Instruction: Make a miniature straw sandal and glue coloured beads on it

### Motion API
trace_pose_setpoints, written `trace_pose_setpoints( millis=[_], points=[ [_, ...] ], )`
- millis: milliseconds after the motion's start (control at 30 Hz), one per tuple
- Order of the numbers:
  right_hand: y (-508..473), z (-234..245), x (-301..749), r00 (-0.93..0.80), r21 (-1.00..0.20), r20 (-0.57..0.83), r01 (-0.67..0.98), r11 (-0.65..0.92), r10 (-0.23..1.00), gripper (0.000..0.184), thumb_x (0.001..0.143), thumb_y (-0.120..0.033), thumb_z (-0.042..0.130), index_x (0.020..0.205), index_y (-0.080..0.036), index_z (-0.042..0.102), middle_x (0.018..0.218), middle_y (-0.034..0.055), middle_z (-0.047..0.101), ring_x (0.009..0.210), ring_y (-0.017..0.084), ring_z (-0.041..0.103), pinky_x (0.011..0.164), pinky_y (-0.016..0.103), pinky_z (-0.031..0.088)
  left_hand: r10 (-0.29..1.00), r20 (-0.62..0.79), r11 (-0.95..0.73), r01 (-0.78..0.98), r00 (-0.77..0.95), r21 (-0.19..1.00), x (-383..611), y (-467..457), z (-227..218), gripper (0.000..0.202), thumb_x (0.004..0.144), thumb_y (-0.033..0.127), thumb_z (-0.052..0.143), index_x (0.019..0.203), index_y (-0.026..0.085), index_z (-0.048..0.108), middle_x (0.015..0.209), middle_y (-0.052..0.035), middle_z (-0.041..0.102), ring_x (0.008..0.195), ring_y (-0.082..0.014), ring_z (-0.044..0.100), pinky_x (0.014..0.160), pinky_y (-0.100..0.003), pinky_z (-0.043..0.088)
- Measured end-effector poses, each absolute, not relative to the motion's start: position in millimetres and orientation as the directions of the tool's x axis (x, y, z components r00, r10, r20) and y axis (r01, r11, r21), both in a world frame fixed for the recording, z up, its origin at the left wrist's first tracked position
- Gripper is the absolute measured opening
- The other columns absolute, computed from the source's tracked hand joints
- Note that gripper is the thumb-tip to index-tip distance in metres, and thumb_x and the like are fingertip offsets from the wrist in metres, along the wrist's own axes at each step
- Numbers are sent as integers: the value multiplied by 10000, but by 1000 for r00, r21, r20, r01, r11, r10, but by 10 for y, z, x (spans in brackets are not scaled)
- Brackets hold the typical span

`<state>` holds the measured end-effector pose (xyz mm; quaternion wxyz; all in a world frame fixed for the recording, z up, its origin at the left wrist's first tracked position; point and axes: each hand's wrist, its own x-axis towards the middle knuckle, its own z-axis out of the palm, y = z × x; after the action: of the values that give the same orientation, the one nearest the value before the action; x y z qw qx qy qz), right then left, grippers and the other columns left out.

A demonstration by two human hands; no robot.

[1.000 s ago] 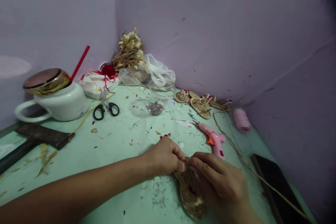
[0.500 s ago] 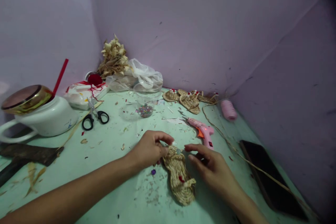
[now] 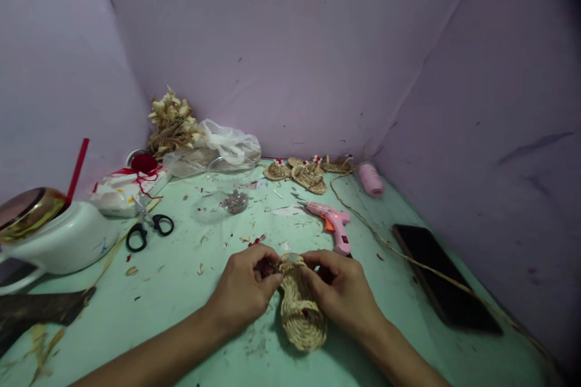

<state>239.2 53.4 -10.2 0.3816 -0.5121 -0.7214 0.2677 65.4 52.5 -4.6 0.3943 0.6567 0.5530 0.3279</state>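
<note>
A small woven straw slipper lies at the front middle of the table, its rounded near end slightly raised. A pale, shiny spot shows at its far end. On the left of that end, my left hand pinches the edge between thumb and fingers. My right hand grips the opposite edge, fingertips partly hidden behind the straw. Just beyond the hands are a few red beads. A pink glue gun with a glowing orange light rests behind my right hand.
Scissors, a white mug and a dark blade are on the left. A bead cup, plastic bag and woven pieces sit farther back. At right are a phone, twine and pink thread spool.
My right hand has closed in from beside the slipper and now grips its far end. My left hand stays at the other edge. The camera view has shifted, moving the background leftward.
</note>
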Motion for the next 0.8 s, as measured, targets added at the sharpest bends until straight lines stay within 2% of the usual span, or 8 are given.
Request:
trace_pose_setpoints(
  millis=[100, 200, 333, 433, 567, 700, 800],
  points=[
    [530, -117, 2399, -192, -746, 322, 551, 373, 927, 135, 767, -210, 567, 824, -174, 683, 670, 28, 686, 523, 128, 584, 475, 218, 451, 985, 27, -107, 482, 170, 870, 689, 562, -62, 85, 683, 176, 578, 765, 165, 598, 673, 2, 592, 623, -129, 525, 575, -232, 407],
    [545, -146, 2425, -223, -682, 369, 594, 426, 902, 169, 754, -203, 575, 892, -163, 663, 691, 33, 685, 549, 132, 597, 499, 220, 445, 979, 88, -173, 524, 183, 834, 704, 570, -80, 50, 692, 184, 584, 737, 174, 602, 691, -4, 601, 637, -136, 533, 592, -242, 406],
    [572, -181, 2450, -290, -596, 442, 613, 519, 849, 138, 772, -188, 542, 827, -160, 666, 654, 37, 672, 548, 133, 589, 510, 224, 422, 968, 138, -234, 570, 208, 788, 701, 552, -97, 18, 707, 191, 578, 713, 180, 591, 684, -5, 594, 643, -141, 533, 592, -246, 401],
    [582, -186, 2462, -296, -588, 459, 606, 536, 838, 140, 775, -178, 533, 816, -156, 666, 646, 41, 670, 552, 134, 588, 518, 227, 419, 963, 160, -260, 574, 219, 777, 691, 546, -117, 28, 713, 185, 572, 736, 184, 586, 707, -6, 595, 658, -141, 536, 595, -245, 406],
    [576, -111, 2492, -309, -613, 370, 628, 480, 876, 152, 738, -210, 587, 864, -172, 663, 701, 32, 683, 596, 145, 599, 550, 239, 435, 958, 180, -280, 584, 224, 762, 678, 538, -152, 96, 702, 169, 575, 796, 184, 581, 747, -11, 589, 676, -142, 531, 591, -246, 414],
    [580, 28, 2551, -341, -662, 174, 654, 367, 924, 298, 695, -265, 644, 987, -208, 647, 744, 7, 696, 550, 137, 584, 518, 242, 438, 932, 265, -359, 517, 248, 777, 653, 527, -117, 153, 715, 175, 565, 868, 169, 577, 855, -41, 588, 703, -142, 527, 614, -252, 433],
    [624, 63, 2624, -295, -721, 102, 636, 275, 950, 280, 733, -280, 599, 1000, -206, 643, 760, 7, 700, 515, 127, 567, 498, 244, 439, 926, 351, -376, 414, 139, 829, 571, 560, 0, 125, 774, 208, 503, 849, 159, 590, 935, -69, 593, 825, -161, 543, 682, -253, 437]
  ],
)
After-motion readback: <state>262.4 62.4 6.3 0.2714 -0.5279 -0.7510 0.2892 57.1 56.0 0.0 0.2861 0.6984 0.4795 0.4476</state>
